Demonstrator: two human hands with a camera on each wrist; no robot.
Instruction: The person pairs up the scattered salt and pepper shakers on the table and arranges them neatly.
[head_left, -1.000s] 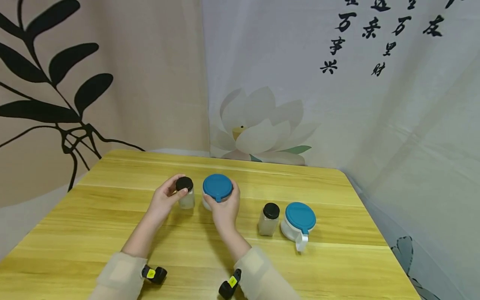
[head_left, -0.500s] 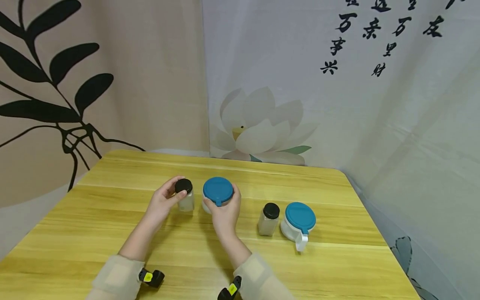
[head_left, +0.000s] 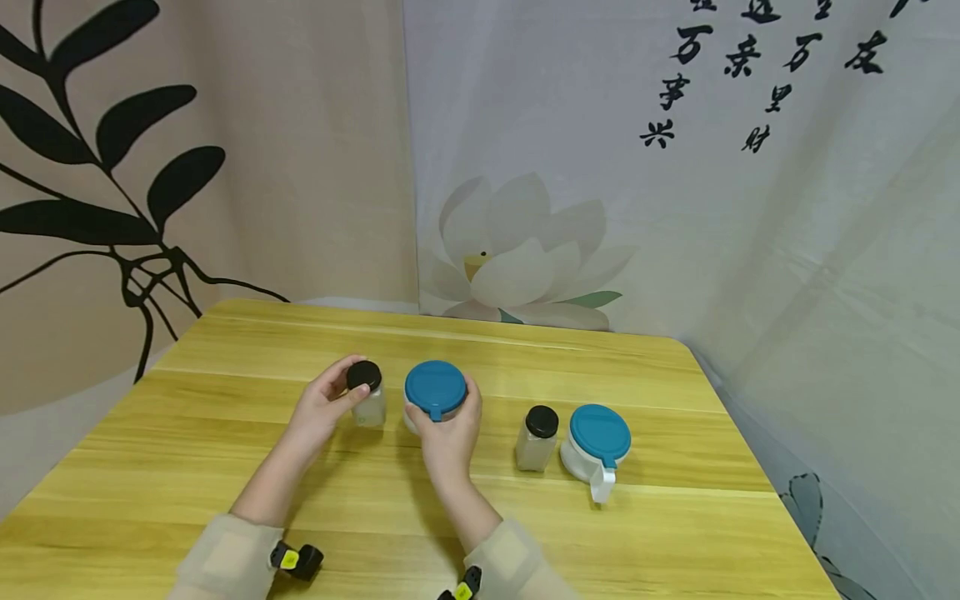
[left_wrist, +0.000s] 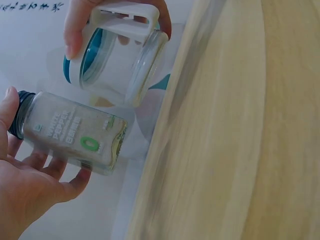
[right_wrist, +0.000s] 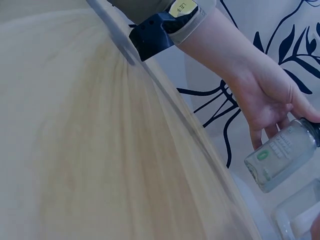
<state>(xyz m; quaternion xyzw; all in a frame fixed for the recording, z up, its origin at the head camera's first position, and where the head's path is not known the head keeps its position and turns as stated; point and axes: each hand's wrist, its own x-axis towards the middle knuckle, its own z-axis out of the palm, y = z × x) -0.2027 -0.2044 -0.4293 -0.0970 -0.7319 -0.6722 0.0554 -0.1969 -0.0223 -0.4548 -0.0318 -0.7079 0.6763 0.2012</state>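
Note:
My left hand point(head_left: 318, 404) grips a glass pepper shaker point(left_wrist: 75, 132) with a black cap, its label reading "White Pepper". Thumb and fingers go around it near the cap. My right hand point(head_left: 453, 429) holds a clear seasoning jar point(left_wrist: 117, 65) with a blue lid point(head_left: 435, 387) and white handle. Both wrist views show the two held containers raised off the table, side by side with a small gap. In the right wrist view only part of the seasoning jar point(right_wrist: 295, 215) shows, at the lower right corner.
On the wooden table point(head_left: 360, 517), to the right, stand another black-capped shaker point(head_left: 536, 442) and another blue-lidded jar point(head_left: 598, 442), its white handle facing the person. A printed curtain point(head_left: 525, 125) hangs behind the table's far edge.
Both hands have drawn slightly toward the person, bringing the shaker and the blue-lidded jar with them. The shaker also shifts slightly left. The other shaker and jar have not moved.

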